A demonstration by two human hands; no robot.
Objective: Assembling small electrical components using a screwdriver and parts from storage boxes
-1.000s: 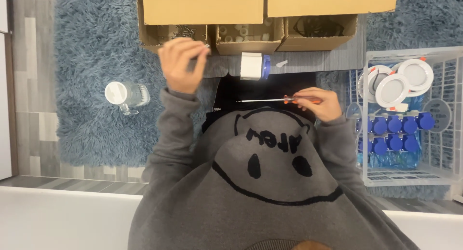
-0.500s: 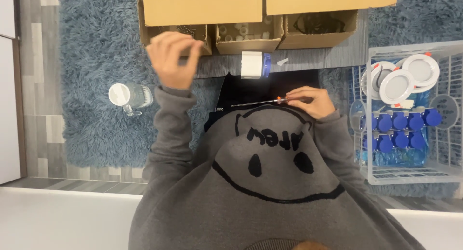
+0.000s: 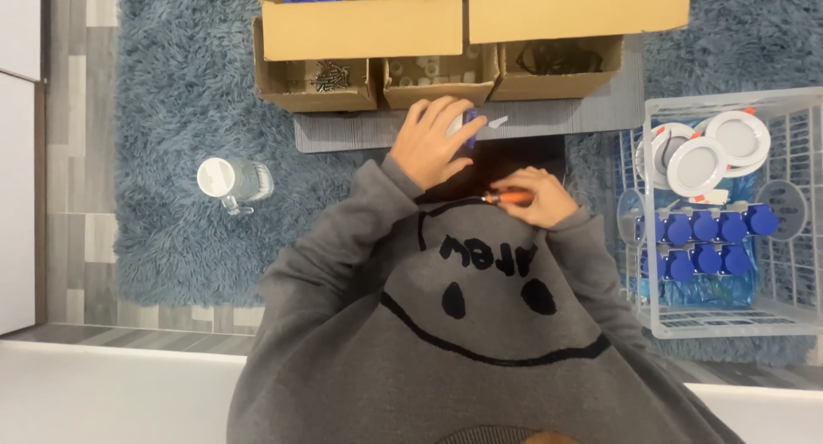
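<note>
**Small parts, a soft rug and a sharp tool close to the fingers**

Starting at the left, a clear plastic water bottle lies on its side on the shaggy blue rug, well apart from our hands; we judge it could roll if nudged, and we cannot tell how tight its cap sits.

Next come three open cardboard boxes of small hardware along the far edge of the grey mat. A careless reach could tip one, and loose pieces would vanish in the pile of the rug.

Our left hand is curled over a small white and blue part on the mat, fingers bent around it so that most of it is hidden. Because the grip covers it, we cannot see how squarely it sits, and it may twist under pressure.

Our right hand is closed around the orange-handled screwdriver, just beside the left wrist. If the tip slips, we judge it could jab the left fingers.

At the right, the white wire basket holds round white fittings and rows of blue parts; an elbow swing could knock it.
</note>
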